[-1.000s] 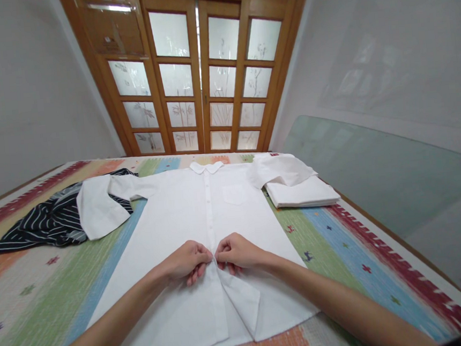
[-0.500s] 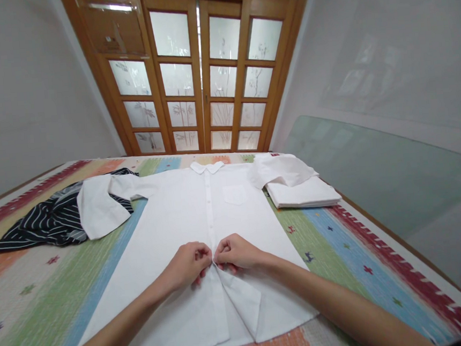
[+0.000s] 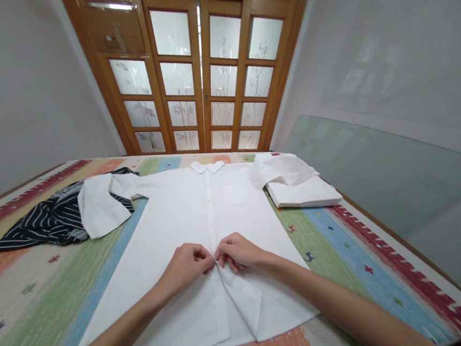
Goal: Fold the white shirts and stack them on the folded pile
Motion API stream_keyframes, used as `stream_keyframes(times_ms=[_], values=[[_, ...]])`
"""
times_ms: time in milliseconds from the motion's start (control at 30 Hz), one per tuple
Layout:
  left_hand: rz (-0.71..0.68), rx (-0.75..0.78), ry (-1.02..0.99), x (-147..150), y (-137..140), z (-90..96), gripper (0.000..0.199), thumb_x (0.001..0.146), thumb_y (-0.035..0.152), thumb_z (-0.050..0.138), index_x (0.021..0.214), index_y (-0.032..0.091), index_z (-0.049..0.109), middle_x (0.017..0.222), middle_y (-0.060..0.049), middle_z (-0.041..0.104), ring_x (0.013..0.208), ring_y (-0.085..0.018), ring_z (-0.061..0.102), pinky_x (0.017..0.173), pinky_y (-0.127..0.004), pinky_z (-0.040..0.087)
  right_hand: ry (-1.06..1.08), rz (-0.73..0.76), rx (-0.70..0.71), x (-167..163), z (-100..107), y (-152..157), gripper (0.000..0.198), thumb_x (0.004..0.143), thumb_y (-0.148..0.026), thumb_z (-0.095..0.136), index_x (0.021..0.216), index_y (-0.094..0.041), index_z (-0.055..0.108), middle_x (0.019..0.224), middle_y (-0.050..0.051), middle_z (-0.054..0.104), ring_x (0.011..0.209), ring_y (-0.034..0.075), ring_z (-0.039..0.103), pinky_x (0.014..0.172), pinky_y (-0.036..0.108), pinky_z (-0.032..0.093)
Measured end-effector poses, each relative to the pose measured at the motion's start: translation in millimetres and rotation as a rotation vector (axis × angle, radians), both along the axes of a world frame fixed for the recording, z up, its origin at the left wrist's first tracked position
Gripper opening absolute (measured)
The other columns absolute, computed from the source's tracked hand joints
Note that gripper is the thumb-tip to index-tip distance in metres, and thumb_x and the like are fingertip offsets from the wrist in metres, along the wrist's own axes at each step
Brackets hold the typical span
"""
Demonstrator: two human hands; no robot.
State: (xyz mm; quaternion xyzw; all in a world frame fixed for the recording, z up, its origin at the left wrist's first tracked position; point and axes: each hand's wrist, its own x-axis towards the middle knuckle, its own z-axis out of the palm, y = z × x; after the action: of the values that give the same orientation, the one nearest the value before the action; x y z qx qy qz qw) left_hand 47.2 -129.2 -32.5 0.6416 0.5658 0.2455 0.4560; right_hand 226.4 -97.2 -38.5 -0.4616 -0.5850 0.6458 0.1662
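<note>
A white short-sleeved, collared shirt lies spread face up, its collar pointing away from me and its hem nearest me. Buttons run down the middle placket. My left hand pinches the placket's edge low on the front. My right hand pinches the same spot from the other side, fingertips close to the left ones. Whatever small part sits between the fingertips is hidden. Below the hands the front edges part, and the right-hand panel is folded over in a flap.
A striped patterned cloth covers the table. Black-and-white striped fabric lies crumpled at left under one sleeve. Folded white clothes are stacked at right beneath the other sleeve. A pale glass panel leans on the right wall; wooden doors stand behind.
Both hands stay at the same place on the placket. The fingers have shifted slightly, the left fingertips a little to the right; the shirt lies almost as before.
</note>
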Motion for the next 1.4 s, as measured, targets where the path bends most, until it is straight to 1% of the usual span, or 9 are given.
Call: stream_keyframes(times_ms=[300,467,567,700,833,1100,1200,1300,1400], values=[[0.001,-0.024,0.123,5,2,4.3,0.029,0.068,0.038,0.061,0.057,0.014,0.072,0.056,-0.005,0.067,0.053,-0.013,0.054,0.050,-0.022,0.033,0.055,-0.014,-0.021,1,5,-1,0.025,0.066,-0.021,0.038,0.063,-0.014,0.062,0.050,0.000,0.062,0.029,0.007,0.046,0.029,0.019,0.023],[-0.010,-0.023,0.132,6,5,3.5,0.025,0.066,0.033,0.058,0.058,0.014,0.073,0.054,-0.004,0.067,0.052,-0.013,0.054,0.050,-0.022,0.034,0.079,0.007,-0.018,0,3,0,0.030,0.067,-0.022,0.037,0.068,-0.012,0.065,0.052,0.002,0.065,0.030,0.007,0.045,0.030,0.019,0.022],[0.005,-0.023,0.109,5,5,0.7,0.024,0.065,0.032,0.060,0.056,0.014,0.072,0.055,-0.005,0.068,0.054,-0.014,0.056,0.051,-0.022,0.036,0.060,0.014,-0.006,0,2,1,0.026,0.067,-0.020,0.038,0.068,-0.013,0.063,0.052,0.000,0.065,0.029,0.007,0.045,0.029,0.018,0.023],[0.043,-0.032,-0.009,3,3,-2.0,0.023,0.064,0.033,0.062,0.058,0.013,0.072,0.056,-0.006,0.068,0.055,-0.015,0.057,0.051,-0.023,0.037,0.025,0.004,0.014,1,-1,0,0.019,0.069,-0.019,0.044,0.068,-0.014,0.062,0.054,-0.002,0.065,0.029,0.006,0.043,0.029,0.018,0.023],[0.057,-0.029,-0.056,2,1,-3.2,0.022,0.063,0.033,0.064,0.059,0.012,0.072,0.056,-0.005,0.067,0.055,-0.015,0.055,0.053,-0.024,0.038,0.004,0.027,0.089,3,-3,-2,0.012,0.071,-0.022,0.052,0.067,-0.014,0.061,0.058,-0.001,0.066,0.031,0.005,0.044,0.030,0.019,0.025],[0.028,-0.020,-0.067,0,-1,-6.3,0.025,0.068,0.033,0.063,0.058,0.012,0.070,0.050,-0.001,0.059,0.048,-0.009,0.042,0.047,-0.022,0.027,-0.058,0.038,0.174,4,-5,-3,0.011,0.072,-0.024,0.059,0.069,-0.014,0.063,0.056,-0.003,0.063,0.032,0.005,0.044,0.031,0.017,0.028],[0.007,-0.019,-0.093,0,-1,-6.3,0.025,0.069,0.033,0.062,0.058,0.012,0.069,0.049,0.000,0.057,0.048,-0.010,0.045,0.047,-0.021,0.030,-0.057,0.067,0.180,3,-4,-2,0.008,0.072,-0.019,0.056,0.068,-0.015,0.061,0.053,-0.004,0.061,0.032,0.005,0.042,0.031,0.017,0.028],[0.031,-0.047,-0.113,1,-1,-7.3,0.019,0.069,0.030,0.060,0.061,0.014,0.066,0.049,0.001,0.056,0.045,-0.011,0.049,0.045,-0.022,0.035,-0.057,0.090,0.183,2,-4,-1,0.006,0.071,-0.015,0.053,0.068,-0.016,0.058,0.049,-0.006,0.058,0.031,0.005,0.041,0.032,0.017,0.027],[0.034,-0.038,-0.090,2,-2,-7.8,0.015,0.069,0.028,0.058,0.061,0.016,0.060,0.059,0.001,0.058,0.040,-0.009,0.048,0.039,-0.021,0.034,-0.045,0.099,0.216,3,-5,-3,0.007,0.071,-0.012,0.052,0.069,-0.016,0.056,0.049,-0.007,0.057,0.031,0.005,0.040,0.033,0.017,0.027]])
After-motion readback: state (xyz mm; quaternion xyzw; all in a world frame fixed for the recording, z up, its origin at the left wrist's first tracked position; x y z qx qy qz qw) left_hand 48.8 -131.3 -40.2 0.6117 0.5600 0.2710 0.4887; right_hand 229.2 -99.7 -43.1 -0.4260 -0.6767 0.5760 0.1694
